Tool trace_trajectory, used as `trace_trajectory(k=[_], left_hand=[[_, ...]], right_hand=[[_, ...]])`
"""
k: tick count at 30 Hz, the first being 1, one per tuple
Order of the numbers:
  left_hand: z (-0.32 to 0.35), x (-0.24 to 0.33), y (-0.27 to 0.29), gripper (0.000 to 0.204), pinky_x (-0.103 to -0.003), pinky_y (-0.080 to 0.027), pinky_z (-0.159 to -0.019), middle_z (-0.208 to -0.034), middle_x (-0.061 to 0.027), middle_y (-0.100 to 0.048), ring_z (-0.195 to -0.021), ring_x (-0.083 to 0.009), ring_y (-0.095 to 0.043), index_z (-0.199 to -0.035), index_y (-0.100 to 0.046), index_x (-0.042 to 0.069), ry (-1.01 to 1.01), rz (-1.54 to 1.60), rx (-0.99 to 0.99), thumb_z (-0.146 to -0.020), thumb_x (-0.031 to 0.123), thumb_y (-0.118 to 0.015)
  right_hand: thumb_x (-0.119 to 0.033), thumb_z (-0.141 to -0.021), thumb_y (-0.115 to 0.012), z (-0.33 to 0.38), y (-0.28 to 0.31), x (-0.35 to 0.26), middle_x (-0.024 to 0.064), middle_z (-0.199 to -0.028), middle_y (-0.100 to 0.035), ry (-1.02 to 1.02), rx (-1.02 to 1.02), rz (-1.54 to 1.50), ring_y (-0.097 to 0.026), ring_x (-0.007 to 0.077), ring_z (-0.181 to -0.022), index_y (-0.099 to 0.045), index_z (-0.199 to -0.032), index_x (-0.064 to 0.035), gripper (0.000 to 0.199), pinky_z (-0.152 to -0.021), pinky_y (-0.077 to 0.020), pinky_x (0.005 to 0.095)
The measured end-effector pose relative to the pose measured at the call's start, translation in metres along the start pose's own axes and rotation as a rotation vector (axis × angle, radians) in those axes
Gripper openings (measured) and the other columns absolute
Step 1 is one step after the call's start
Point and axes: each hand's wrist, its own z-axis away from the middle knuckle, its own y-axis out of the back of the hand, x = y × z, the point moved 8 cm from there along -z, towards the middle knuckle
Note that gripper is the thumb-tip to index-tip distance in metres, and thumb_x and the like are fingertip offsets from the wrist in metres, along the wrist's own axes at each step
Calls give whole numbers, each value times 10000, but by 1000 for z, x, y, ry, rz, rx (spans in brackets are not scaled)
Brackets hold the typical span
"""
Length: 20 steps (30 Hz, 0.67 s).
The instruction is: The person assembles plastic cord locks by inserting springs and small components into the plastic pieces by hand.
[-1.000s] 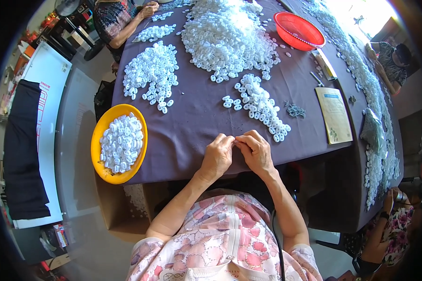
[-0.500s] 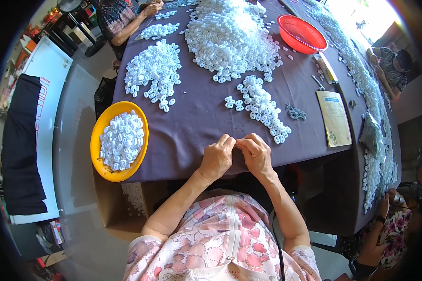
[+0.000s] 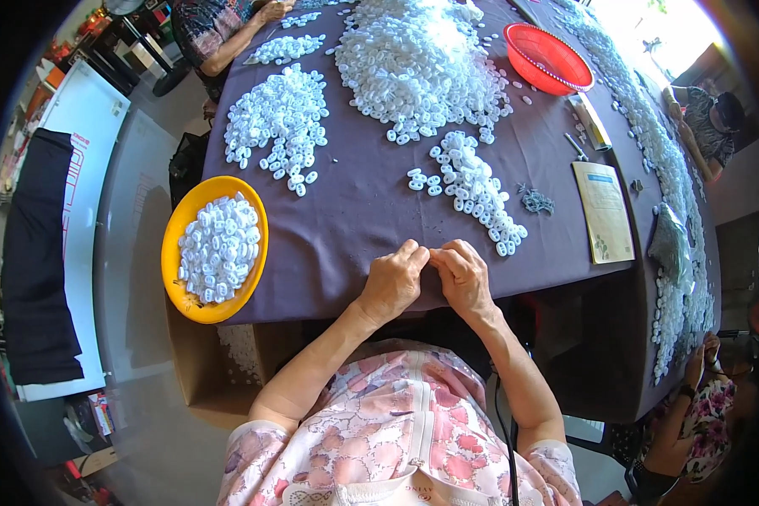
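Observation:
My left hand and my right hand meet fingertip to fingertip just above the near edge of the table. Both are closed in a pinch, and whatever lies between the fingers is hidden. Just beyond them spreads a small pile of white oval plastic pieces with two holes. Right of that pile lies a small tangle of grey-green bits. A yellow bowl filled with similar white pieces stands at the table's left corner.
A large white heap and a smaller pile cover the far table. Toward the right are a red basket, a tan booklet and a pen. A cardboard box stands below. Other people sit around the table.
The view has shifted slightly. My hands stay pinched together in nearly the same place, and the piles and bowl look unchanged.

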Motion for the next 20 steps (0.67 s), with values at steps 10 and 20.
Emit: trace_trajectory(k=[10, 20], left_hand=[[-9, -13, 4, 35, -394, -488, -570, -763, -147, -596, -668, -321, -623, -842, -583, 14, 76, 191, 67, -851, 37, -558], [-9, -50, -15, 144, -243, -414, -527, -622, -1, -559, -593, -49, -489, -882, -658, 7, 491, 579, -180, -895, 137, -596]], right_hand=[[10, -792, -625, -3, 0, 7, 109, -801, -582, -88, 15, 9, -594, 299, -719, -640, -911, -36, 128, -638, -482, 378], [-29, -801, -642, -4, 0, 11, 131, -898, -642, -209, -51, -108, -638, 279, -810, -645, -1043, -20, 242, -723, -508, 350]])
